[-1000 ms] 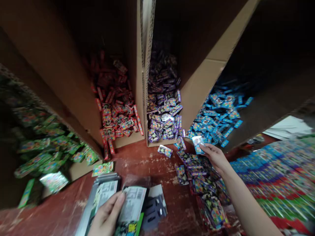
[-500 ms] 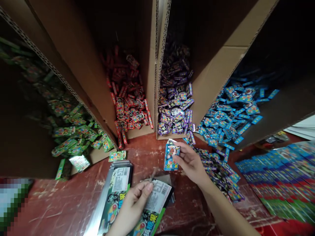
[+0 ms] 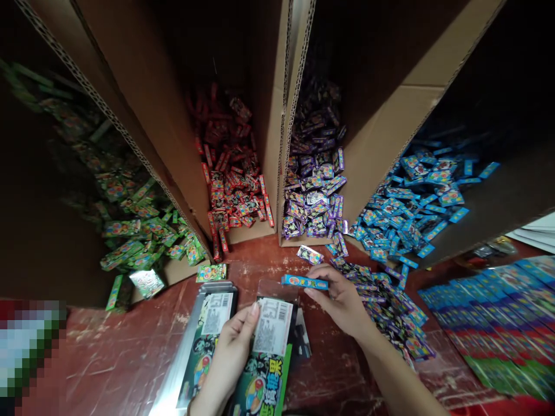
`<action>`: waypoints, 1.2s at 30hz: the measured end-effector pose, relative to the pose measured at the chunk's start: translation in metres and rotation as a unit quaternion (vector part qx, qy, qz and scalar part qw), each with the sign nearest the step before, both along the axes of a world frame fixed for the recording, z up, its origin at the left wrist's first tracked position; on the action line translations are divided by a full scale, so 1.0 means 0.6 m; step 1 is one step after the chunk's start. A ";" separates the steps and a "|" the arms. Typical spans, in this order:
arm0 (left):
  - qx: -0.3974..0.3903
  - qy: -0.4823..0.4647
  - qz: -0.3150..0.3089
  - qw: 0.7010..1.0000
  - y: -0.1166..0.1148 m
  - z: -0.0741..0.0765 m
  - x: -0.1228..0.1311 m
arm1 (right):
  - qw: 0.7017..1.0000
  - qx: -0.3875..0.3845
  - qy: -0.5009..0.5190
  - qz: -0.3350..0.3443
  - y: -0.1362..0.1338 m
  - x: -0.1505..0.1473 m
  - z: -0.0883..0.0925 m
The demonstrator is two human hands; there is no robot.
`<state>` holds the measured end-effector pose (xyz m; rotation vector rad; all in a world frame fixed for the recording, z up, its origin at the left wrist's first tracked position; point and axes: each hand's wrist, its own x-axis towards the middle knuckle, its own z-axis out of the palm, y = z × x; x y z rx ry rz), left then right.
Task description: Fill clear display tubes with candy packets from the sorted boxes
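Note:
My right hand (image 3: pixel 344 297) pinches a small blue candy box (image 3: pixel 304 282), seen edge-on, close above the far end of a dark green and black printed package (image 3: pixel 272 332). That package has a white label and a clear flap at its far end. Closed on its left edge is my left hand (image 3: pixel 232 349), thumb on top. Just left of it lies a similar labelled package (image 3: pixel 208 329). A small purple and white candy box (image 3: pixel 310 254) rests on the table beyond my right hand, and a green candy box (image 3: pixel 211 273) lies beyond the left package.
Tall open cartons hold heaps of green (image 3: pixel 151 231), red (image 3: pixel 236 196), purple (image 3: pixel 314 196) and blue candy boxes (image 3: pixel 399 214). A purple pile (image 3: pixel 392 306) lies beside my right forearm. Rows of filled packs (image 3: pixel 503 318) are at the right. Carton walls (image 3: pixel 284 173) stand between heaps.
The blue candy box has turned from face-on to edge-on in my right hand. My left hand has straightened the package, and its clear flap now stands out at the far end.

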<state>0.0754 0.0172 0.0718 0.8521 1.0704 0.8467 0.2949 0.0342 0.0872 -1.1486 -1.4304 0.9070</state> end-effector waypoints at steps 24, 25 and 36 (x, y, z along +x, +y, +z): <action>0.034 0.043 -0.076 0.996 -0.002 0.006 -0.016 | 1.000 -0.012 0.019 0.020 -0.005 0.004 0.047; 0.038 0.048 -0.085 0.994 -0.003 0.007 -0.016 | 0.999 0.006 -0.027 0.025 -0.004 0.000 0.049; 0.060 0.076 -0.116 0.988 -0.006 0.008 -0.014 | 0.971 0.109 -0.200 0.073 0.001 -0.010 0.035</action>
